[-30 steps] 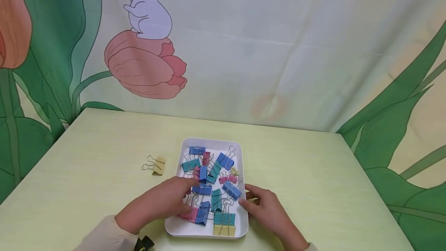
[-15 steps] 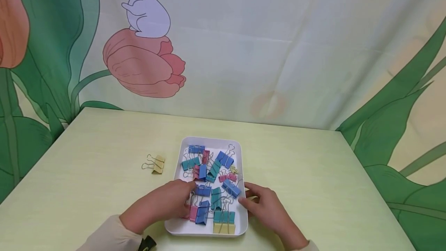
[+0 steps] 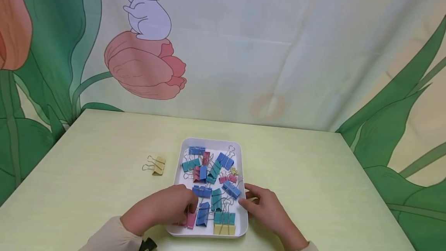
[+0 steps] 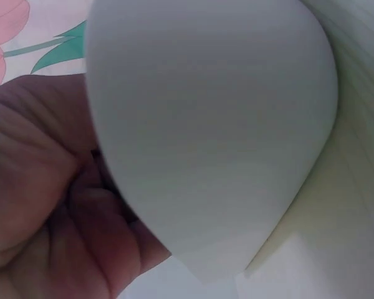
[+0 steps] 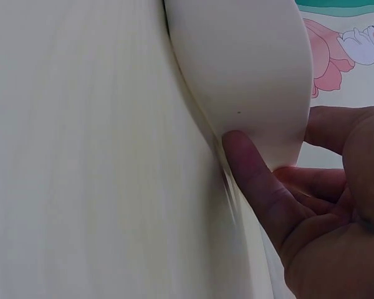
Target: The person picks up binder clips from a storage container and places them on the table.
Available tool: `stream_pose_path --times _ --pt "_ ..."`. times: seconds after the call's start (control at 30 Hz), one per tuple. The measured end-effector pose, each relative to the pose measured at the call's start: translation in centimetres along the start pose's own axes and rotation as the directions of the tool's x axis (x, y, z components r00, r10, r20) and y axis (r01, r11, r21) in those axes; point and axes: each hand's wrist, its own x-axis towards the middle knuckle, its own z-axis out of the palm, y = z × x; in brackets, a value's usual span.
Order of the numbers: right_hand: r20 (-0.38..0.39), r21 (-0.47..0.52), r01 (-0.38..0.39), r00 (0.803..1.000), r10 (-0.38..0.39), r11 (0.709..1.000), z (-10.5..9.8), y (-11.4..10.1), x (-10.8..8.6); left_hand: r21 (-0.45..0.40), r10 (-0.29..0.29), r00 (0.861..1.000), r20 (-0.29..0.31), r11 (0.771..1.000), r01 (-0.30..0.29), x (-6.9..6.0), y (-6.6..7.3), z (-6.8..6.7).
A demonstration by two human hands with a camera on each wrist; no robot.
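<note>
A white tray [image 3: 195, 232] full of coloured binder clips stands on the table. Over its lower left corner my left hand [image 3: 173, 205] grips a pink binder clip [image 3: 191, 220], partly hidden by the fingers. Just right of that clip lies a blue binder clip [image 3: 203, 214]. In the left wrist view the tray's outer wall [image 4: 218, 137] covers the fingertips of the left hand [image 4: 56, 199]. My right hand [image 3: 264, 207] holds the tray's right side, thumb at the rim. The right wrist view has a fingertip of the right hand [image 5: 324, 193] against the outer wall [image 5: 243, 68].
A yellow binder clip [image 3: 158, 165] lies on the table [image 3: 104, 158], left of the tray. Inside the tray are several blue, teal, pink and yellow clips, among them a teal clip [image 3: 224, 218] near the front. A printed curtain [image 3: 237, 57] hangs behind the table.
My left hand has drawn back slightly toward the tray's near left corner. The pink binder clip has turned and now stands apart from the blue one. The right hand stays in place.
</note>
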Motion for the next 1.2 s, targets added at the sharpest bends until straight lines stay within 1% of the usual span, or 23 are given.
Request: stream_pose_path --times 0.07,0.13,0.23,0.33,0.47,0.57,0.7,0.8,0.93,1.0,1.13,1.2 --pt "0.001 0.000 0.001 1.000 -0.001 1.000 0.0 0.0 0.0 0.008 0.018 1.000 -0.003 1.000 -0.018 -0.1 -0.1 -0.1" --pt "0.001 0.000 -0.001 1.000 0.001 1.000 0.0 0.0 0.0 -0.010 0.040 0.999 -0.013 0.999 -0.040 -0.3 -0.2 -0.3" --pt "-0.001 -0.003 -0.004 1.000 0.004 1.000 0.0 0.0 0.0 -0.071 0.079 0.996 -0.045 0.994 -0.082 -0.5 -0.6 -0.9" --pt "-0.003 -0.008 -0.007 1.000 0.007 1.000 0.1 -0.1 0.0 -0.133 0.090 0.992 -0.089 0.986 -0.101 -0.7 -1.1 -1.7" --pt "-0.003 -0.006 -0.010 1.000 0.010 1.000 0.1 -0.1 0.0 -0.175 0.072 0.984 -0.161 0.979 -0.101 -0.8 -1.9 -2.6" --pt "0.000 0.001 -0.011 1.000 0.011 1.000 0.1 -0.1 0.0 -0.223 0.056 0.976 -0.210 0.969 -0.104 -0.9 -2.5 -2.9" --pt "-0.004 0.001 -0.017 1.000 0.017 1.000 0.1 -0.2 0.0 -0.336 0.019 0.965 -0.261 0.936 -0.109 -1.0 -3.3 -3.4" --pt "-0.009 -0.002 -0.018 1.000 0.018 1.000 0.1 -0.2 0.0 -0.385 -0.020 0.954 -0.300 0.917 -0.102 -1.2 -4.0 -3.8" --pt "-0.007 0.005 -0.009 1.000 0.009 1.000 0.1 -0.1 0.0 -0.401 -0.072 0.932 -0.355 0.912 -0.082 -1.4 -5.0 -4.3" --pt "-0.004 0.008 -0.006 1.000 0.007 1.000 0.1 -0.1 0.0 -0.428 -0.106 0.920 -0.378 0.901 -0.072 -1.5 -5.5 -4.6" --pt "0.001 0.013 -0.006 1.000 0.006 1.000 0.2 0.0 0.1 -0.488 -0.181 0.887 -0.424 0.871 -0.055 -1.9 -6.4 -5.2" --pt "0.002 0.014 -0.004 1.000 0.004 1.000 0.2 0.1 0.0 -0.495 -0.211 0.866 -0.453 0.868 -0.047 -2.1 -6.9 -5.5"
